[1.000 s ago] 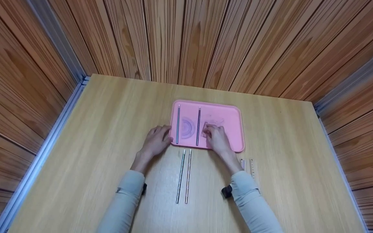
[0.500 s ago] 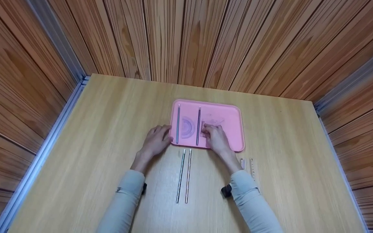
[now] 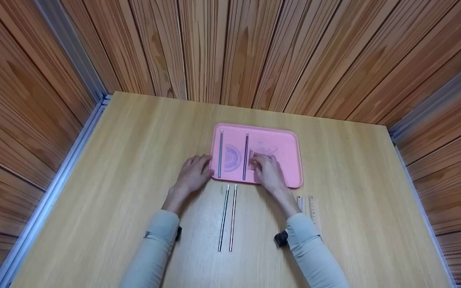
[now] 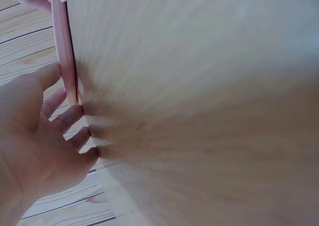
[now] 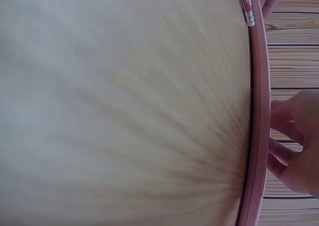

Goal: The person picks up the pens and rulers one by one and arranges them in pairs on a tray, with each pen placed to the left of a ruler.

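In the head view a pink tray (image 3: 278,176) lies on the table, bearing two pencils and a purple-tinted protractor (image 3: 231,158). Beside the tray's left rim, my left hand (image 3: 192,174) touches it with thumb and index finger; the left wrist view shows other fingertips on the table. My right hand (image 3: 268,170) is over the tray, fingers curled, pinching a clear ruled plastic piece (image 3: 251,160) just right of the dark pencil (image 3: 245,156). The hand covers much of that piece, so its full shape is hidden. A teal pencil (image 3: 220,154) lies along the left side.
Two shiny pencils (image 3: 233,218) lie side by side on the table in front of the tray. Two ruled strips (image 3: 312,208) lie near my right forearm, partly covered by the sleeve. Faint clear marks or a see-through piece (image 3: 268,149) show on the tray beyond my right hand.
The clear ruled piece has turned from a slant to nearly parallel with the dark pencil, shifting slightly left with my right fingers. My left hand stays at the tray's rim.
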`<state>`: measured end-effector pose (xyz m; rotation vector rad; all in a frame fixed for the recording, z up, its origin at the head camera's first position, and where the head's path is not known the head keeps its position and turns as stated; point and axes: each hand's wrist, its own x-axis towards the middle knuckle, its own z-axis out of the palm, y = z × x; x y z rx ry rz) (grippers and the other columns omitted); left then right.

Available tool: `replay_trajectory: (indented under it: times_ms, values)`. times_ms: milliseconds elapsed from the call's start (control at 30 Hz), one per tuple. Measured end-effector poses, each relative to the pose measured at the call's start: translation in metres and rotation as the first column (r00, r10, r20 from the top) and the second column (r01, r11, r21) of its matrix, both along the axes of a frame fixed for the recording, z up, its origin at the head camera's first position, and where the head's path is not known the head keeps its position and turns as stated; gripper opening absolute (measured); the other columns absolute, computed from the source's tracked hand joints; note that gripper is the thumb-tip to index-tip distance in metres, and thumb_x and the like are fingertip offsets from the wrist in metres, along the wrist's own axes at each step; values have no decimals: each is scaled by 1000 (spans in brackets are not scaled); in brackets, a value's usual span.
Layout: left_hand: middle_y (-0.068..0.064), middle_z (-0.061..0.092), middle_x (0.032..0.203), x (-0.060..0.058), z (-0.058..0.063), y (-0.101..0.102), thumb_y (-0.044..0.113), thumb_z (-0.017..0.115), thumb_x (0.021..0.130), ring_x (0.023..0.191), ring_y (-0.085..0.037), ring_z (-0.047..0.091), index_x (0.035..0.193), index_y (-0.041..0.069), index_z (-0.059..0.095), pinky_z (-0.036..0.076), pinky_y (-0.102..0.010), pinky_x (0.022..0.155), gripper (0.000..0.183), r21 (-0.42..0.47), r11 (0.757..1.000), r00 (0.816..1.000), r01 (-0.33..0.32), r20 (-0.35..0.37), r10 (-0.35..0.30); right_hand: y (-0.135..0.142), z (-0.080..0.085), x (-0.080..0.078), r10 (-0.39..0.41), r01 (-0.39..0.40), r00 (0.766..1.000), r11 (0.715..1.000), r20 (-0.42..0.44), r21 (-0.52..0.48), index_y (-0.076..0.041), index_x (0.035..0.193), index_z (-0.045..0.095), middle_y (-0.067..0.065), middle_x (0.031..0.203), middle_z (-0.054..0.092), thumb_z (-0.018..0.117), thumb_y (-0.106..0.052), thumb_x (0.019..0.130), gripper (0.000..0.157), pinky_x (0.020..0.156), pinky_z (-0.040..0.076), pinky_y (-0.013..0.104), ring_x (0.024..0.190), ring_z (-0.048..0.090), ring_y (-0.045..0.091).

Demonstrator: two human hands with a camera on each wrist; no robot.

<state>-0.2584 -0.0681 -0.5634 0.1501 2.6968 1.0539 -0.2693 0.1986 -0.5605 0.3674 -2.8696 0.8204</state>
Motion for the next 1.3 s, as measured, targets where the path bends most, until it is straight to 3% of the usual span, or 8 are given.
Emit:
replay_trajectory:
  times_ms: [267,600,867,1300]
  values:
    - [-3,37,158,0,0,-1,41,52,101,152,-29,19,152,29,39,17,-55,124,54,14,1000,1000,9,-5,-9,1,-2,7,-11,10,999,1000,-43,-22,-7,113,71,13,120,68,70,-11,89,24,95,48,49,106,61,35]
    - [-3,37,158,0,0,-1,42,53,101,152,-28,18,152,27,39,15,-53,125,55,4,1000,1000,3,13,-3,-6,7,22,-41,42,996,999,-74,8,-9,114,71,11,113,69,71,-15,89,26,88,50,48,99,61,33]
    - [-2,39,157,1,2,0,42,53,101,152,-28,20,152,27,39,17,-53,124,55,11,1000,1000,3,10,-3,-10,11,33,-50,51,998,999,-40,18,-11,117,70,8,110,70,71,-19,90,27,87,49,46,99,62,31]
    - [-3,37,157,1,1,-1,43,53,101,152,-28,19,152,29,39,17,-54,124,55,19,1000,1000,2,12,-3,-17,19,50,11,-10,1000,1000,-17,20,-8,116,70,9,114,71,69,-16,91,26,93,51,47,104,64,31]
